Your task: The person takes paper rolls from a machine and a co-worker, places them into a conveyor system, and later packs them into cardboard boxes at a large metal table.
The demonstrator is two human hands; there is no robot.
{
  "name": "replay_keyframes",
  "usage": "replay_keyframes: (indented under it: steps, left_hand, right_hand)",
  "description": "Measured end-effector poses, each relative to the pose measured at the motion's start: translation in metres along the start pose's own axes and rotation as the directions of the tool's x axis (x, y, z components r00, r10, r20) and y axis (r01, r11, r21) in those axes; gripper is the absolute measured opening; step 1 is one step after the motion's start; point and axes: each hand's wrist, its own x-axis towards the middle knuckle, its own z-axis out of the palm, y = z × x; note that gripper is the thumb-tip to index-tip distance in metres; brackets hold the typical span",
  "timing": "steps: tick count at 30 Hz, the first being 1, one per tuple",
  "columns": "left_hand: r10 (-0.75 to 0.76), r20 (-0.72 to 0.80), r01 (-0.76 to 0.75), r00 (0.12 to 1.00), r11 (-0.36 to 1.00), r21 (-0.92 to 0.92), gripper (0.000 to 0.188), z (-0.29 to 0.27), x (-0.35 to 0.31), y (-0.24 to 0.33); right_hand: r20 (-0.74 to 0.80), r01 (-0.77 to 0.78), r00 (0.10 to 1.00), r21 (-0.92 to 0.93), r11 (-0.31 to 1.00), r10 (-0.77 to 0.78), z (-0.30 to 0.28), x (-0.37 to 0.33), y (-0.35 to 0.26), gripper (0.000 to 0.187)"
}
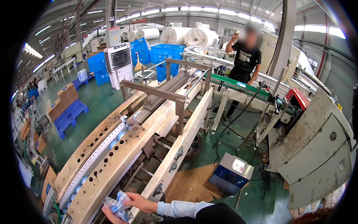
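Observation:
Near the lower edge, both hands hold a crumpled clear plastic wrapper point(120, 204) with blue and white parts. What is inside it, if anything, I cannot make out. My right hand point(138, 202), in a light blue sleeve, grips it from the right with thumb and fingers pinched. From below left, my left hand point(112, 215) closes on its lower side, partly cut off by the picture's edge. The wrapper is above the near end of a long beige machine rail point(112, 166). Left of that rail, several blue-and-white rounded packs point(77, 187) lie in a channel.
Handwheels point(144, 74) and a metal frame point(154, 91) rise over the rails. A person point(244, 56) stands behind a green conveyor point(238, 86). A metal box point(231, 171) sits on cardboard at right. Blue crates point(166, 54), large white rolls point(195, 37) and a blue pallet point(71, 117) stand farther back.

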Motion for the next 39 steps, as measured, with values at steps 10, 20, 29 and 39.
replay_keyframes:
  steps: [10, 20, 29, 39]
  left_hand:
    - [-0.005, 0.139, -0.049, 0.990, 0.921, 0.386, 0.039, -0.011, -0.022, 0.058]
    - [0.403, 0.474, -0.623, 0.782, 0.503, 0.599, 0.052, 0.023, -0.023, 0.013]
    - [0.350, 0.413, -0.527, 0.840, 0.353, 0.773, 0.044, 0.005, -0.009, 0.003]
    - [0.265, -0.320, -0.264, 0.910, 0.963, 0.048, 0.033, -0.013, -0.011, 0.014]
  right_hand:
    - [0.214, 0.413, 0.910, -0.551, 0.725, -0.356, -0.057, 0.002, -0.061, 0.050]
    - [0.380, 0.213, 0.924, -0.437, 0.874, -0.035, -0.014, -0.002, -0.101, 0.062]
    - [0.350, 0.320, 0.926, -0.926, 0.201, 0.141, 0.012, -0.009, -0.053, 0.070]
    - [0.278, 0.208, 0.960, -0.649, 0.732, -0.026, 0.009, -0.001, -0.007, 0.018]
